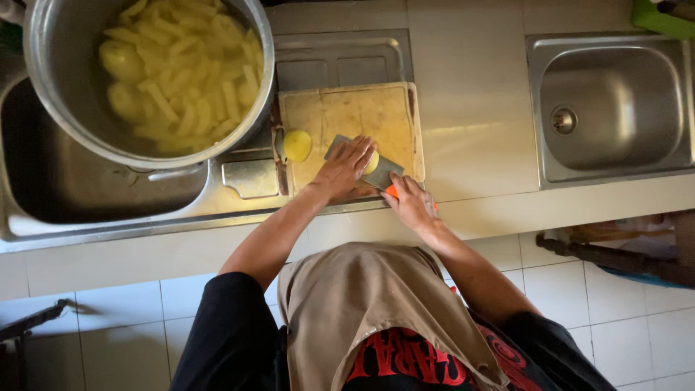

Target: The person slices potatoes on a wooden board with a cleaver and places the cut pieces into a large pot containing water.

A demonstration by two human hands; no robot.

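**Potato Under the Blade on a Worn Board**

A peeled potato piece [372, 161] lay on the cutting board [394, 116], mostly covered by the left hand [344, 168], whose flat, spread fingers pressed it and the knife blade [380, 171] down. The right hand [413, 204] was closed round the orange handle [392, 191] at the board's near edge. To cut well, the fingertips would best stay clear of the edge while the blade rocked straight down. A second potato half [297, 145] sat at the board's left. Beyond it, a large pot [51, 80] of cut potato strips in water stood over the sink [72, 188]; another basin [615, 108] lay to the right in the table. The blade's edge and most of the handle were hidden.
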